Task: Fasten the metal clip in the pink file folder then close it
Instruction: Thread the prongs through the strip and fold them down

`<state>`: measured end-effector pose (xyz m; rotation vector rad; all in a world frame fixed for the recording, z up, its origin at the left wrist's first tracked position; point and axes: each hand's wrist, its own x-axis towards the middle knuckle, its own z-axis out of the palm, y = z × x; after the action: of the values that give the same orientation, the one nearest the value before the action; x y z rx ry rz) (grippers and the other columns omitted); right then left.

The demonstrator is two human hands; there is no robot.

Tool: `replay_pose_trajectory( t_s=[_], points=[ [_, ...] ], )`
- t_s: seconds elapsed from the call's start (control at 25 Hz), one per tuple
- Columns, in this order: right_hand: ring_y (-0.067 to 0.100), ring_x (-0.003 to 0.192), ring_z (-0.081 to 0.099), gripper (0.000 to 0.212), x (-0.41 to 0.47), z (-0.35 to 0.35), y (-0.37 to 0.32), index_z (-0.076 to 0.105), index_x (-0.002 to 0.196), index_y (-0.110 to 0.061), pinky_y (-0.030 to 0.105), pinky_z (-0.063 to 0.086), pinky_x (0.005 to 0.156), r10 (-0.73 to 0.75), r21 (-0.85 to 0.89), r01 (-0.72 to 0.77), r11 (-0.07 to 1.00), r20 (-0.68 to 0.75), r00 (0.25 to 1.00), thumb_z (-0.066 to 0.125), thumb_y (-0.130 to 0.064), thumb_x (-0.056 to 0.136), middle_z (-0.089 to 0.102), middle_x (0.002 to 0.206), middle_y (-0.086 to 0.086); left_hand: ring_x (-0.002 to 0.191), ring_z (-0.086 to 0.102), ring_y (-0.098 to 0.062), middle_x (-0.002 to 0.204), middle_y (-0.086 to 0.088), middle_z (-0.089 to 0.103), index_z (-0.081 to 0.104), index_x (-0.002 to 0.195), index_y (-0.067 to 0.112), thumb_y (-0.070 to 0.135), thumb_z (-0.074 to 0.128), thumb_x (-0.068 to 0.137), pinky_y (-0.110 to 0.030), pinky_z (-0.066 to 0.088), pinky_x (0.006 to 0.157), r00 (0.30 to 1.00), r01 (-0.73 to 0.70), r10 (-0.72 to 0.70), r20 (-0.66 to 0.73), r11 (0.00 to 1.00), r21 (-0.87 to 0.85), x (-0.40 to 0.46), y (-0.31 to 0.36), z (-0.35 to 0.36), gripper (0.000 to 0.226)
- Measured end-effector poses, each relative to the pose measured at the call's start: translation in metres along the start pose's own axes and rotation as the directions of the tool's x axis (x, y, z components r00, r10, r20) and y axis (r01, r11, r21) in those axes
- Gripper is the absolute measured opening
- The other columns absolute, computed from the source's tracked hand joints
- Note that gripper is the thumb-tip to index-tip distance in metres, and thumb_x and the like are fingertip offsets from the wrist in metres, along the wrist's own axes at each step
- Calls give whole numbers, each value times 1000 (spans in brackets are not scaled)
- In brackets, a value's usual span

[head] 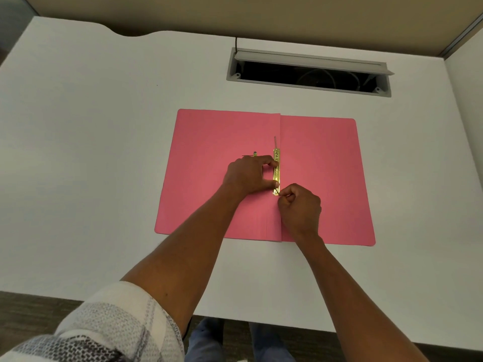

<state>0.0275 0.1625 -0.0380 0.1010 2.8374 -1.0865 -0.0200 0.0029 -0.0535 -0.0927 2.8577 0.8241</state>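
Note:
The pink file folder lies open and flat on the white desk. A gold metal clip bar runs along its centre fold. One thin prong stands up at the bar's far end. My left hand presses on the bar with index finger and thumb. My right hand pinches the thin prong at the bar's near end. A small gold slider piece lies loose on the left flap, just beyond my left hand.
The white desk surrounds the folder. An open cable tray with a raised grey lid is set in the desk behind the folder. The desk's near edge runs below my forearms, with my legs under it.

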Motion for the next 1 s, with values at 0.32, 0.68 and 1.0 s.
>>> replay_pose_trajectory(
  t_s=[0.32, 0.68, 1.0],
  points=[
    [12, 66, 63, 14, 4, -2, 3, 75, 84, -13, 23, 48, 64, 71, 73, -70, 995, -2, 997, 62, -8, 82, 74, 77, 1, 94, 64, -18, 100, 10, 71, 62, 113, 48, 64, 72, 63, -27, 39, 69, 999, 10, -10, -33, 1000, -20, -2, 0, 2, 54],
    [19, 69, 61, 16, -8, 6, 5, 72, 87, -9, 23, 38, 62, -50, 0, 50, 999, -66, 997, 58, -4, 83, 72, 78, 6, 91, 65, -18, 101, 8, 71, 61, 116, 45, 65, 71, 66, -26, 41, 69, 1000, -5, 5, -22, 1000, 2, -2, 0, 3, 55],
    [23, 74, 64, 16, -19, 14, 11, 75, 93, -5, 24, 46, 68, -168, -22, 167, 986, -118, 979, 61, -3, 88, 72, 85, 11, 92, 64, -19, 98, 8, 71, 60, 114, 46, 66, 70, 65, -27, 39, 70, 1000, -4, 4, -30, 1000, 1, -3, -1, 3, 54]
  ],
)
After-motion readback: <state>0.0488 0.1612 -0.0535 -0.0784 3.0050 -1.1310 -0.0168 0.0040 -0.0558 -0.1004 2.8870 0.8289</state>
